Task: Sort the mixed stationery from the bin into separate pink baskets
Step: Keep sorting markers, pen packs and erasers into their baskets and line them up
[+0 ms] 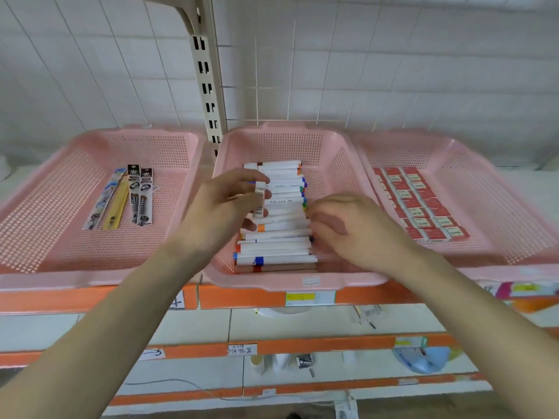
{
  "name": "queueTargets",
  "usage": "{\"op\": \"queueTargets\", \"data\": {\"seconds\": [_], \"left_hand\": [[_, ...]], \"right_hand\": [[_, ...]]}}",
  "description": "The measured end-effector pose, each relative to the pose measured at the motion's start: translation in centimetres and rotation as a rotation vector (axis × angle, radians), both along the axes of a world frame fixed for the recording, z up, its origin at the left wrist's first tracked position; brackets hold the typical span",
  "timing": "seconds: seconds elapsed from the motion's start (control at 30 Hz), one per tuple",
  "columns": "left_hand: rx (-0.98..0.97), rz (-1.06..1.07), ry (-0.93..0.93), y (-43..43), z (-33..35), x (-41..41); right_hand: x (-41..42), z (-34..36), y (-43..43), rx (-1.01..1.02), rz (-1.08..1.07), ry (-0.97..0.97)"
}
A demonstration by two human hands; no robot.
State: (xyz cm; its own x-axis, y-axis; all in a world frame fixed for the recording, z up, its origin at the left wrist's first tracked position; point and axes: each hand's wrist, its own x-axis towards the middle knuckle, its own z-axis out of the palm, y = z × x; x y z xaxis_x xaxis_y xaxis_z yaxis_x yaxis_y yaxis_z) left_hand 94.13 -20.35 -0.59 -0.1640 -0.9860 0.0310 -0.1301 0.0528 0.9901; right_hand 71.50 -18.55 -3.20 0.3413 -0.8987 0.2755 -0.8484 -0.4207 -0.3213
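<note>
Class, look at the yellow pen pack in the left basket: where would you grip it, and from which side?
The yellow pen pack lies flat in the left basket, other packs close along both long edges. So pinch its near end from above, coming from the front: only the ends seem free for fingers.
</note>
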Motion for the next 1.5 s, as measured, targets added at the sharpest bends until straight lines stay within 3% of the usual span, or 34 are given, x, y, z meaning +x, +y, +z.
{"op": "queueTargets", "data": {"seconds": [0.13,0.53,0.7,0.93,1.07,1.23,1.5], "left_hand": [[-0.089,-0.08,-0.062,0.5,0.6,-2.1],[-0.187,-0.222,-0.052,2.0,1.8,-11.1],[-0.203,-0.197,-0.108,1.4,1.4,-15.6],[-0.082,-0.166,-0.19,1.8,1.0,-22.1],[-0.165,-0.101,-0.423,2.2,0.4,-25.0],[-0.355,-0.093,-0.883,2.6,-0.8,-27.5],[-0.297,-0.311,-1.359,2.3,-0.8,-29.6]], "right_hand": [[-2.5,1.2,2.3,-0.141,-0.079,-0.082],[-11.0,3.0,6.8,-0.06,-0.279,-0.103],[-15.3,2.7,6.0,-0.01,-0.259,-0.101],[-22.1,2.7,3.4,0.079,-0.134,-0.084],[-24.7,2.7,1.6,0.134,-0.038,-0.032],[-25.7,2.1,0.8,0.267,0.021,-0.007],[-25.7,1.6,0.5,0.479,-0.044,0.012]]}}
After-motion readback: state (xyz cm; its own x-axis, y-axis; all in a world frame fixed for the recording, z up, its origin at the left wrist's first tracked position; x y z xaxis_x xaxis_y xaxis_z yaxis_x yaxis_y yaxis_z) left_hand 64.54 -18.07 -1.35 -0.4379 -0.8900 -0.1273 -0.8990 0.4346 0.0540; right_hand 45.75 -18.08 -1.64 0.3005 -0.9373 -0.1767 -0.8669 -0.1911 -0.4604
